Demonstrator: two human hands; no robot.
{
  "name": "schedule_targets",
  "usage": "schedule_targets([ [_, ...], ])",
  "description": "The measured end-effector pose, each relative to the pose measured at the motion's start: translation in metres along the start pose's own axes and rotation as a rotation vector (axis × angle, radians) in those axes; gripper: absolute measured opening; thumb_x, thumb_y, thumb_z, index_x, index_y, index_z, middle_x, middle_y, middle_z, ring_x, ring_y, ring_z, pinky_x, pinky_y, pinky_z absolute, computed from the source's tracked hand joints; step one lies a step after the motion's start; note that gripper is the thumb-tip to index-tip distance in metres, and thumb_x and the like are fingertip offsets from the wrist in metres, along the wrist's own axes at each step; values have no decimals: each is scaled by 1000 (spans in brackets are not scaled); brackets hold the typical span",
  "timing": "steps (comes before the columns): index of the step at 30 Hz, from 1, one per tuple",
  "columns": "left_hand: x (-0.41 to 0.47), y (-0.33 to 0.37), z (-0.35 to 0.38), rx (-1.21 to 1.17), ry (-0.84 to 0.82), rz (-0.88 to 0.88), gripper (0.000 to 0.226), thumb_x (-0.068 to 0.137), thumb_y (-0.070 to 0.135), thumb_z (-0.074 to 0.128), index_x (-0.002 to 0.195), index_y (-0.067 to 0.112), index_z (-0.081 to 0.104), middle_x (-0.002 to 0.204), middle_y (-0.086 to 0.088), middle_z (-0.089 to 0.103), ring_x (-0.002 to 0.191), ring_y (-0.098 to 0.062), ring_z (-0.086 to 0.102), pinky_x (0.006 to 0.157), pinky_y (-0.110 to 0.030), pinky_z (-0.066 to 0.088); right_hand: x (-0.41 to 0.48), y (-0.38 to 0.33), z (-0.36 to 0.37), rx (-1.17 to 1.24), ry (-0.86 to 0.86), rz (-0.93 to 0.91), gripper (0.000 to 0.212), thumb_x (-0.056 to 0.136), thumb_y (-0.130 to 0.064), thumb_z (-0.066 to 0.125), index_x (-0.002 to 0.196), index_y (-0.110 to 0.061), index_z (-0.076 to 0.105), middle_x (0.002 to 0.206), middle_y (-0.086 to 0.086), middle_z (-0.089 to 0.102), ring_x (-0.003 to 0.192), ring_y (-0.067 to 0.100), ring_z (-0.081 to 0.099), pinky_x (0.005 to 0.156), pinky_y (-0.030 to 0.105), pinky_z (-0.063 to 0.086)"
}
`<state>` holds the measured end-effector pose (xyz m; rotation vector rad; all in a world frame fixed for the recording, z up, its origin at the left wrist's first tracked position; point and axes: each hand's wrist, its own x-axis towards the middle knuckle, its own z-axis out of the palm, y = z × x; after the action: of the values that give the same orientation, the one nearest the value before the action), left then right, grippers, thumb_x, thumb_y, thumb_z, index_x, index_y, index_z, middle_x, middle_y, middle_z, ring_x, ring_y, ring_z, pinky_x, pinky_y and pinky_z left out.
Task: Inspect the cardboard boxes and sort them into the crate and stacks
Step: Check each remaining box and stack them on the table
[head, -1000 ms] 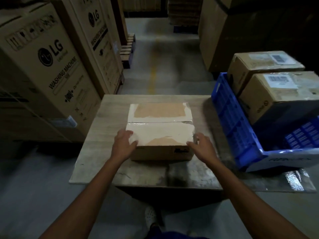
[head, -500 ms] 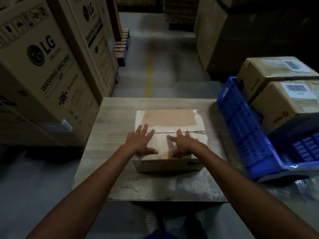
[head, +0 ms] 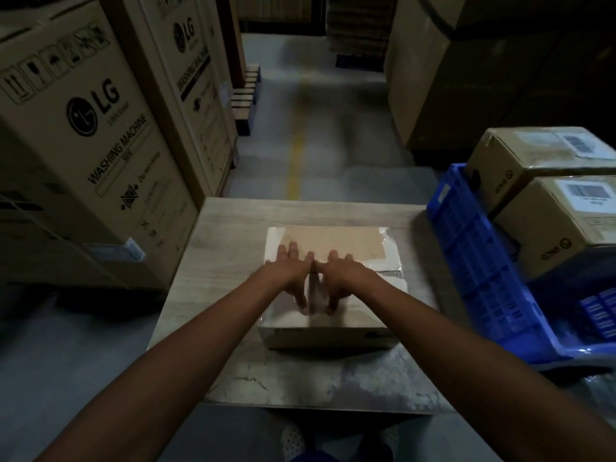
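A flat cardboard box (head: 363,243) wrapped in clear tape lies in the middle of the wooden table (head: 230,235). My left hand (head: 290,271) and my right hand (head: 336,276) lie flat side by side on its lid, fingers straight and pointing away from me, thumbs spread toward me. A blue plastic crate (head: 476,261) stands tilted at the table's right end. Two sealed brown boxes (head: 533,161) (head: 550,228) with barcode labels sit in it.
Tall washing machine cartons (head: 83,145) stand on the floor to the left of the table. Large brown cartons (head: 450,78) rise at the back right. A grey aisle with a yellow line (head: 295,161) runs away beyond the table. My shoes show below the near edge.
My hands left the box's front corners, came onto the lid, and have slid further along it toward the far side, now close together.
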<state>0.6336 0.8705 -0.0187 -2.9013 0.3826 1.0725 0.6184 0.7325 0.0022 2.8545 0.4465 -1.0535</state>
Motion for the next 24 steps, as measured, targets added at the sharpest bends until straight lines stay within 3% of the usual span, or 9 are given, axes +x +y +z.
schedule_targets([
  [5,15,7,-24,3,30,17,143,62,48,91,156,33,-15,160,-7,-33,148,-38,-24,118,-65,14,8,20,-2,63,95,48,121,64,-37,94,159,-32,18,162,14,22,144,42,29,112,56,38],
  [7,22,8,-29,-7,19,22,146,60,50,91,156,33,-17,160,-7,-34,148,-40,-25,119,-65,12,10,35,-8,63,110,98,124,63,-37,94,159,-35,16,163,14,19,147,45,21,112,62,36],
  [10,29,15,-23,-19,-19,-3,146,62,45,91,154,35,-21,156,-7,-40,145,-40,-29,117,-69,11,14,54,-5,131,61,119,135,64,-35,94,161,-37,0,169,9,-11,151,49,-7,115,70,25],
  [12,31,18,-23,-3,-27,-15,146,63,42,91,153,34,-23,155,-9,-41,145,-41,-29,117,-69,10,16,57,0,178,50,122,135,66,-32,94,161,-37,-2,168,7,-18,151,47,-14,115,71,23],
  [16,26,22,-31,1,-25,24,146,63,48,90,155,30,-21,158,-11,-36,146,-41,-26,120,-62,3,10,65,-1,182,94,58,130,67,-36,93,161,-34,4,169,9,-9,153,45,-5,119,64,23],
  [19,29,32,-29,-37,1,110,146,59,57,89,155,33,-19,159,-5,-35,147,-37,-28,119,-65,2,3,86,0,190,121,41,126,69,-38,91,162,-29,6,169,11,-3,154,39,4,122,55,23],
  [24,28,42,-12,-31,39,121,139,65,55,86,156,34,-17,157,-3,-39,146,-34,-32,116,-67,-1,-3,103,20,122,171,60,121,71,-47,87,162,-29,9,170,4,-6,156,28,-2,118,59,22],
])
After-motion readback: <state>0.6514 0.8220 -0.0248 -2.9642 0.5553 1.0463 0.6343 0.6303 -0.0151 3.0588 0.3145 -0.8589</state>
